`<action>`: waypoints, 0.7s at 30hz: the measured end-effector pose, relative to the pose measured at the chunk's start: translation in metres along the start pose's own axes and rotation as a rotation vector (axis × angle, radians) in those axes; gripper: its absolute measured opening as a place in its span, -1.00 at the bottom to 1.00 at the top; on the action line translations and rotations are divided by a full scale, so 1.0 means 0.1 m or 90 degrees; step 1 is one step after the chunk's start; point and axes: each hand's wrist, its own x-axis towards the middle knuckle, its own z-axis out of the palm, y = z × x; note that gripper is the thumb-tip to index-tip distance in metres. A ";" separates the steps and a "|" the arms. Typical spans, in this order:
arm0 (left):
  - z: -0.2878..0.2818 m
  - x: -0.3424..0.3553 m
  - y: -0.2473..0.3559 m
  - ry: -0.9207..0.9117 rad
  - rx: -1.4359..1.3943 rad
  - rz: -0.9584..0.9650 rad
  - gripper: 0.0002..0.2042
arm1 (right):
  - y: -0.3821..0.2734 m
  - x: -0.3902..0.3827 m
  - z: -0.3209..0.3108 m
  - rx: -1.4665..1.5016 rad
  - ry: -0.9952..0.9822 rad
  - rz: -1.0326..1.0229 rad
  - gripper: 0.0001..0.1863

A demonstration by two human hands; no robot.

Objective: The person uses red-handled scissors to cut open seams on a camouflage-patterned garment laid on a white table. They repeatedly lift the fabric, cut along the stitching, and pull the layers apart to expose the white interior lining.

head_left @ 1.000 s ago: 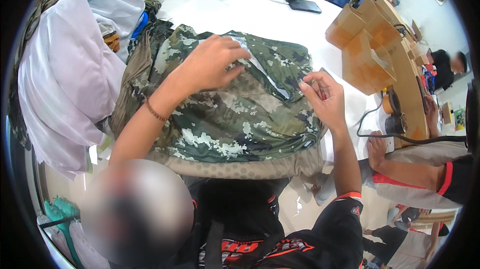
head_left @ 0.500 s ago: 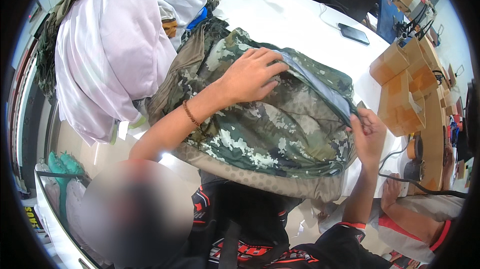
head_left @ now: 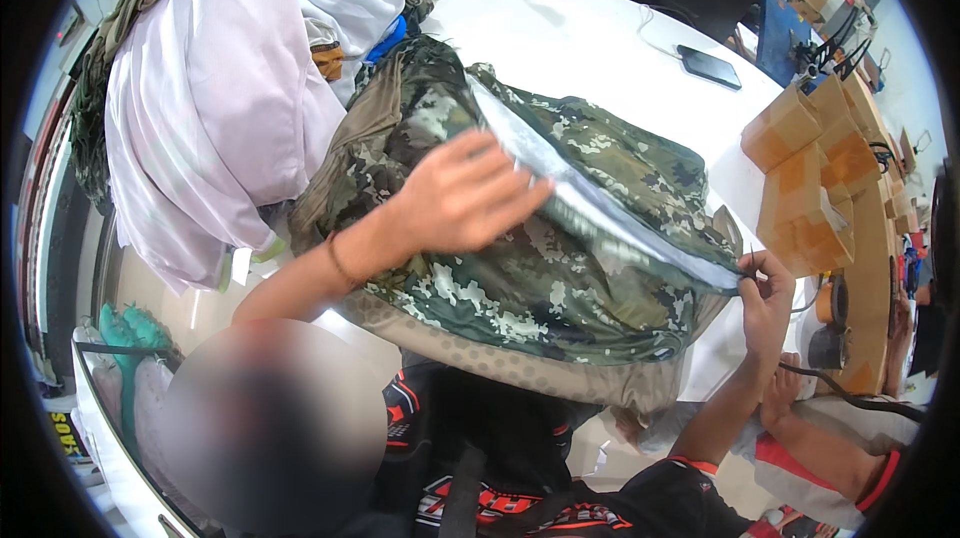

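A green and brown camouflage garment with a tan dotted edge lies spread over the white table. A pale lining shows along a long opening across it. My left hand, slightly smeared by motion, is over the garment beside this opening, its fingers apart and nothing held in them. My right hand pinches the garment at the right end of the opening, thumb and fingers pressed together on the cloth.
Pale pink and white cloths are heaped at the left. A phone lies on the white table. Cardboard boxes and tape rolls are at the right. Another person's hand is at the lower right.
My right hand has moved right with the garment's edge, stretching the opening so more pale lining shows. My left hand has come off the far edge and moved left and nearer.
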 end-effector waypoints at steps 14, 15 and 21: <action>0.03 -0.10 -0.56 -0.042 -0.110 -0.585 -0.70 | -0.59 0.35 0.61 -0.168 -0.173 -0.080 -0.75; 0.16 -0.14 -0.70 -0.027 -0.083 -0.567 -0.67 | -0.64 0.41 0.71 -0.152 -0.200 -0.100 -0.76; 0.47 -0.29 -0.89 -0.108 -0.089 -0.622 -0.60 | -0.61 0.87 1.29 -0.200 -0.273 -0.214 -0.80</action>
